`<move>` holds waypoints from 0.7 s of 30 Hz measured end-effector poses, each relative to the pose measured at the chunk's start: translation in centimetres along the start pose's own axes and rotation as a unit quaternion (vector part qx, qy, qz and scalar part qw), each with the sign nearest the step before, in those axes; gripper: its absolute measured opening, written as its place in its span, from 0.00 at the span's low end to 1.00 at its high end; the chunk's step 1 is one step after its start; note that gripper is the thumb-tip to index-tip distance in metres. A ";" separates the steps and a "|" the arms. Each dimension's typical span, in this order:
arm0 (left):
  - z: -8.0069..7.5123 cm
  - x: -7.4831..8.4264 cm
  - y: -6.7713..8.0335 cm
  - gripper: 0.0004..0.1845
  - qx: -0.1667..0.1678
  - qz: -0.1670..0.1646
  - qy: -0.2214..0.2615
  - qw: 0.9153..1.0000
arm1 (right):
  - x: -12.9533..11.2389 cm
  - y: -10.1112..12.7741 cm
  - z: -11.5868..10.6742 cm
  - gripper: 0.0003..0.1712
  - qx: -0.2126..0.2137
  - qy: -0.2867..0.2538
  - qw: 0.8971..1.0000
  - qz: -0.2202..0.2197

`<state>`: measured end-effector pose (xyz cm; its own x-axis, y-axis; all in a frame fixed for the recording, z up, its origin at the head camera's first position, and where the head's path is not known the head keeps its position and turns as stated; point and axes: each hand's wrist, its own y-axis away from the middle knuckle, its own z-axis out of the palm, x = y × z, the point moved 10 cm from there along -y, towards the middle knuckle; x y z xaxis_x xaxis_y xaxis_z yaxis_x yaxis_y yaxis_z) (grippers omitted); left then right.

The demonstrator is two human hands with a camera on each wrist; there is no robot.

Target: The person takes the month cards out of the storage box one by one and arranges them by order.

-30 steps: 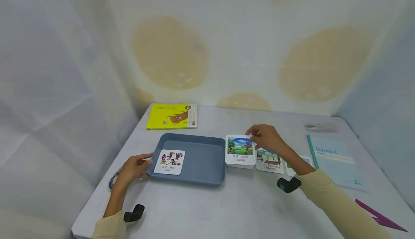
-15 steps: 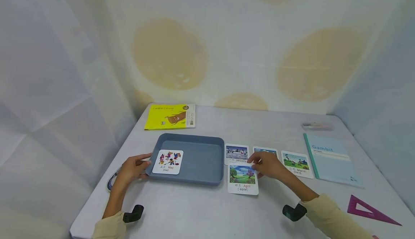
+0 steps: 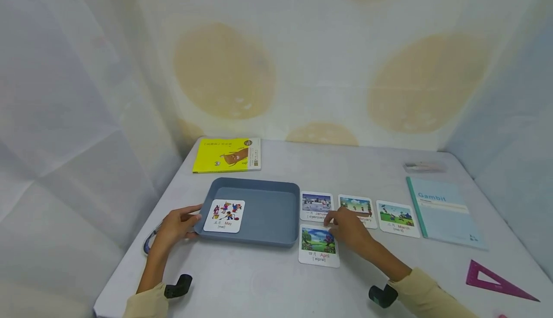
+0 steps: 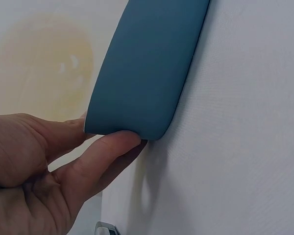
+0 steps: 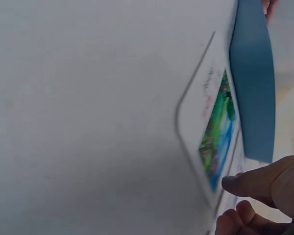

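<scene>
**A staged tabletop set for learning materials**

A grey table (image 3: 268,279) stands enclosed by draped white cloth with pale yellow spots (image 3: 224,68). On it lie month picture cards (image 3: 396,218), a yellow picture book (image 3: 227,155), a notebook (image 3: 445,212) and a set square (image 3: 497,279).

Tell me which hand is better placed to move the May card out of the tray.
Left, probably. The left hand grips the tray corner right beside the May card. The right hand rests at the April card, beyond the tray's far side.
</scene>
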<state>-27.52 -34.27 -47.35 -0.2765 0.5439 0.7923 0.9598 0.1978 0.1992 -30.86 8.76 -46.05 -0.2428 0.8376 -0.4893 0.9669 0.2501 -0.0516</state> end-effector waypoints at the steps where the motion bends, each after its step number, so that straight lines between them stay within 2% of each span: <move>1: 0.0 0.0 0.0 0.24 0.000 0.001 -0.001 1.000 | -0.4 -0.2 -0.2 0.09 0.006 0.004 1.000 -0.009; 7: 0.0 0.0 0.0 0.24 -0.001 0.006 0.002 1.000 | -4.3 -2.2 -1.9 0.08 0.037 -0.006 0.995 -0.088; 13: -0.1 -0.3 0.0 0.24 -0.001 -0.011 0.002 1.000 | -8.8 -5.0 -3.0 0.10 0.033 -0.048 0.985 -0.161; 17: -0.2 -0.4 -0.1 0.24 0.001 -0.011 0.005 1.000 | -11.8 -7.6 -2.6 0.11 0.031 -0.062 0.981 -0.184; 21: 0.0 -0.3 0.0 0.24 -0.001 -0.006 0.010 1.000 | -14.4 -9.9 -0.8 0.13 0.008 -0.066 0.981 -0.181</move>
<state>-27.45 -34.47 -47.60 -0.2872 0.5243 0.8017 0.9565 0.2021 0.2106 -36.95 -5.38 -37.79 -0.5601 0.6246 -0.5442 0.8200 0.5113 -0.2571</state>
